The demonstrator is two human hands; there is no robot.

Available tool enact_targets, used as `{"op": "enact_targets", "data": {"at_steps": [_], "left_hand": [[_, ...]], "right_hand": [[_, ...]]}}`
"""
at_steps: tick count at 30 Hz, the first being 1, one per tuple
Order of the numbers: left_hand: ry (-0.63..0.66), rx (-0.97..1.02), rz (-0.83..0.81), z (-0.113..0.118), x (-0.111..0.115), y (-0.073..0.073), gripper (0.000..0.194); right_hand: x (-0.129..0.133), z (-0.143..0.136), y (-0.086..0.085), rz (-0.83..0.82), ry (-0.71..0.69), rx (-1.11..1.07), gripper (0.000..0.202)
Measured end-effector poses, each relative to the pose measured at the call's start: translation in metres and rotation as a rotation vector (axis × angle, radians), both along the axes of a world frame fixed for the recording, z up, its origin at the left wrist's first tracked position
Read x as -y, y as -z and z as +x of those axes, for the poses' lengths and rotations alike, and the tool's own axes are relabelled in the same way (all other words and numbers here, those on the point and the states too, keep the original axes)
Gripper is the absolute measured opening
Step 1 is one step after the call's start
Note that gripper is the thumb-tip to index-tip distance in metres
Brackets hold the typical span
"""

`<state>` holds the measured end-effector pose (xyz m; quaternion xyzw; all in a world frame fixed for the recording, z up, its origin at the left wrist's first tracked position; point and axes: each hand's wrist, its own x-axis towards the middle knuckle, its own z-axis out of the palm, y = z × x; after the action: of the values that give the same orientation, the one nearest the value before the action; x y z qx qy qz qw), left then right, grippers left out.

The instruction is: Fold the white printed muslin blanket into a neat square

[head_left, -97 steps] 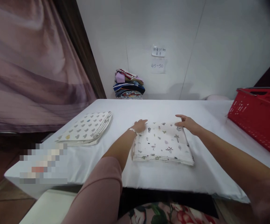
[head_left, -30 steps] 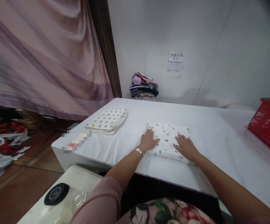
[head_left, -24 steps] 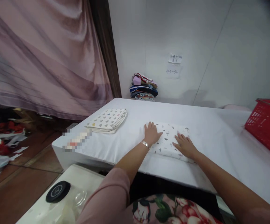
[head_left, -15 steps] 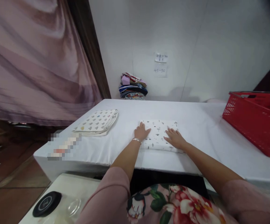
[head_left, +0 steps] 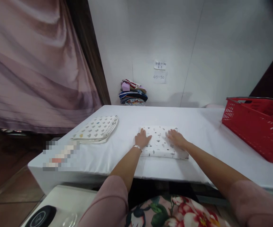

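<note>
A folded white cloth (head_left: 158, 143) with small grey prints lies flat on the white-covered table (head_left: 131, 119) before me. My left hand (head_left: 143, 138) rests on its left edge, palm down with the fingers apart. Over the right part of the cloth is my right hand (head_left: 177, 138), its fingers stretched out and slightly blurred. Neither hand grips anything. To the left lies another folded cloth (head_left: 97, 127), cream with grey motifs, apart from both hands.
A red plastic basket (head_left: 256, 129) stands on the table at the right. Behind the table's far edge is a stack of folded fabrics (head_left: 133, 94) against the wall. A pink curtain (head_left: 32, 63) hangs at the left. Below it, a white surface (head_left: 75, 195) carries a black round object (head_left: 42, 217).
My right hand has shifted slightly left and inward over the cloth, while my left hand stays on its left edge. The whole view has tilted up a little.
</note>
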<state>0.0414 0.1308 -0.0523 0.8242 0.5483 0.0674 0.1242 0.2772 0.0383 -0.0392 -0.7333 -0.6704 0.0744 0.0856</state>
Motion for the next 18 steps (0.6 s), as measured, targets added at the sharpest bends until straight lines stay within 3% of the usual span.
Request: {"op": "enact_targets", "data": {"at_steps": [4, 7, 11, 15, 18], "left_hand": [[-0.041, -0.021, -0.012, 0.003, 0.002, -0.005, 0.072], [-0.046, -0.044, 0.109, 0.017, -0.001, -0.017, 0.073], [0.050, -0.028, 0.232, 0.037, -0.016, -0.023, 0.072], [0.026, -0.020, 0.081, 0.036, -0.033, -0.005, 0.073], [0.012, 0.014, 0.036, 0.032, -0.038, 0.007, 0.074]], "right_hand": [[-0.032, -0.004, -0.020, 0.059, 0.057, 0.074, 0.060], [-0.053, -0.015, -0.022, 0.083, 0.081, 0.103, 0.061], [-0.064, -0.019, 0.000, 0.109, 0.089, 0.125, 0.065], [-0.061, -0.005, 0.027, 0.019, 0.145, 0.110, 0.070], [-0.060, 0.001, 0.034, 0.018, 0.155, 0.106, 0.072]]}}
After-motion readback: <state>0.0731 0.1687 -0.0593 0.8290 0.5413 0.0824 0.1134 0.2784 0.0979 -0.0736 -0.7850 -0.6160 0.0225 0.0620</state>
